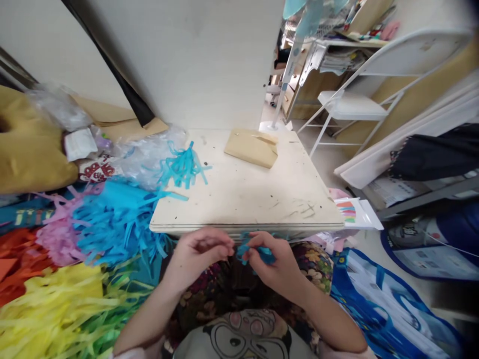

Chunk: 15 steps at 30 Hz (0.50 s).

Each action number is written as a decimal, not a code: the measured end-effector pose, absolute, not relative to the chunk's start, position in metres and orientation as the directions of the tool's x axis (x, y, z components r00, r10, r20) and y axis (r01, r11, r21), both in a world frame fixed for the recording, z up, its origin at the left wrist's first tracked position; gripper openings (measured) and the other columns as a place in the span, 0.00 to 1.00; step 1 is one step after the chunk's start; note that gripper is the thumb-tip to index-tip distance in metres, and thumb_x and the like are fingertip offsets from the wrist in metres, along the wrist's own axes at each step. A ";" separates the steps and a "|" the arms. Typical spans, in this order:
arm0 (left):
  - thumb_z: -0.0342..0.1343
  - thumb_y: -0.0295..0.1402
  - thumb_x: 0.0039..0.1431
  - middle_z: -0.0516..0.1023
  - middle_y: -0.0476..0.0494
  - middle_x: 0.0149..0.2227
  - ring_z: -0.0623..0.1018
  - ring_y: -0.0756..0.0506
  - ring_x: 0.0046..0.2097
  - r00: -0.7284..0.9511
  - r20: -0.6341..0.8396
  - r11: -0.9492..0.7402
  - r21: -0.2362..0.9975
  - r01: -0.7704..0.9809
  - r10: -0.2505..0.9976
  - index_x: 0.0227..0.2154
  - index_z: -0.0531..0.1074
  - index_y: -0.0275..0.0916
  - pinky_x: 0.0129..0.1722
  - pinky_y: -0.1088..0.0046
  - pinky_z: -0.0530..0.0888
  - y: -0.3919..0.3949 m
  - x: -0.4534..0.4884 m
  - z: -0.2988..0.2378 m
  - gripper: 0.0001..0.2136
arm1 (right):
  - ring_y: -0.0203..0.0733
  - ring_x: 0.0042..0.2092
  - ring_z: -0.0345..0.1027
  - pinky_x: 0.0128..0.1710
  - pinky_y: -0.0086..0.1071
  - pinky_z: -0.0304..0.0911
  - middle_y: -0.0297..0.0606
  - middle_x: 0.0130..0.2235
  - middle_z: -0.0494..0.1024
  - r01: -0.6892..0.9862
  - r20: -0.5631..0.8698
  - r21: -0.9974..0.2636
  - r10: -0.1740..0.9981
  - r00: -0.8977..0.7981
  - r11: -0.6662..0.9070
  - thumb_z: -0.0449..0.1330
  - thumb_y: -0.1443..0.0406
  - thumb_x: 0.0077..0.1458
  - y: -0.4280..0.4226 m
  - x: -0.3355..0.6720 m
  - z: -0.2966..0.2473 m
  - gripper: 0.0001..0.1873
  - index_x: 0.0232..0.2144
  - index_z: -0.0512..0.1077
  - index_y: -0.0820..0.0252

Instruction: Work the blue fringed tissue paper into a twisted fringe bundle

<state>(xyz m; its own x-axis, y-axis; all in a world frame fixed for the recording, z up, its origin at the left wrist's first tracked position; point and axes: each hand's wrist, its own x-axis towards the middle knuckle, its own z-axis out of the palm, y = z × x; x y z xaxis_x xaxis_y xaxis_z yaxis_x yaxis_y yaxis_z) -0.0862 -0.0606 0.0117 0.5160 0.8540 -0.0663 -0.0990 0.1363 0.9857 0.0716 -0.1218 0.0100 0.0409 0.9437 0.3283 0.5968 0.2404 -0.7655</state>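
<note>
My left hand [198,254] and my right hand [273,262] meet over my lap, just below the front edge of a low white table [262,199]. Both pinch a small piece of blue fringed tissue paper [247,249], with the fingers curled round it. Most of the piece is bunched inside my right hand. A finished blue paper tassel [183,167] lies on the table's far left part.
Piles of fringed tissue lie to the left: blue [112,219], pink [60,229], yellow [56,304], orange [18,259]. A brown paper packet [252,147] rests on the table's far side. A white folding chair [359,99] and blue bags [392,309] stand on the right.
</note>
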 end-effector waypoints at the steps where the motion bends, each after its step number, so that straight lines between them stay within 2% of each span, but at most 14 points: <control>1: 0.59 0.34 0.38 0.74 0.46 0.23 0.71 0.52 0.23 0.532 -0.107 0.195 0.974 -0.113 0.840 0.22 0.72 0.37 0.22 0.78 0.68 -0.063 -0.079 0.010 0.07 | 0.34 0.27 0.65 0.33 0.30 0.62 0.31 0.20 0.70 0.620 0.379 -0.740 0.923 0.065 0.260 0.49 0.71 0.44 -0.125 0.070 0.013 0.04 0.22 0.62 0.59; 6: 0.61 0.35 0.34 0.72 0.49 0.21 0.68 0.55 0.23 0.534 -0.154 0.306 0.929 -0.208 0.831 0.21 0.72 0.36 0.21 0.82 0.65 -0.072 -0.058 0.011 0.09 | 0.32 0.24 0.64 0.35 0.31 0.63 0.29 0.18 0.68 0.725 0.594 -0.603 0.794 0.131 0.332 0.50 0.72 0.43 -0.138 0.068 0.021 0.05 0.21 0.61 0.58; 11: 0.62 0.37 0.31 0.71 0.49 0.20 0.67 0.55 0.22 0.517 -0.189 0.335 0.919 -0.207 0.835 0.19 0.72 0.35 0.21 0.81 0.65 -0.083 -0.050 0.013 0.12 | 0.30 0.20 0.60 0.38 0.34 0.62 0.27 0.18 0.67 0.763 0.635 -0.550 0.763 0.118 0.340 0.50 0.71 0.45 -0.146 0.070 0.021 0.05 0.21 0.61 0.58; 15: 0.62 0.37 0.32 0.69 0.50 0.19 0.66 0.55 0.21 0.494 -0.164 0.290 0.938 -0.191 0.854 0.20 0.71 0.35 0.20 0.81 0.64 -0.088 -0.049 0.012 0.11 | 0.30 0.22 0.61 0.39 0.34 0.60 0.29 0.19 0.69 0.785 0.635 -0.509 0.770 0.066 0.352 0.50 0.70 0.47 -0.150 0.071 0.023 0.04 0.23 0.63 0.59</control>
<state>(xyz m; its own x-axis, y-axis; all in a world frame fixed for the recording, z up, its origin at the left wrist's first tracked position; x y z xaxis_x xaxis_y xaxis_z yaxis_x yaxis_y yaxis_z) -0.0486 -0.0875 0.0117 0.4938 0.8540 -0.1637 -0.1915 0.2904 0.9376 0.0708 -0.1505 0.0230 0.0658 0.7701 0.6345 0.7852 0.3524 -0.5092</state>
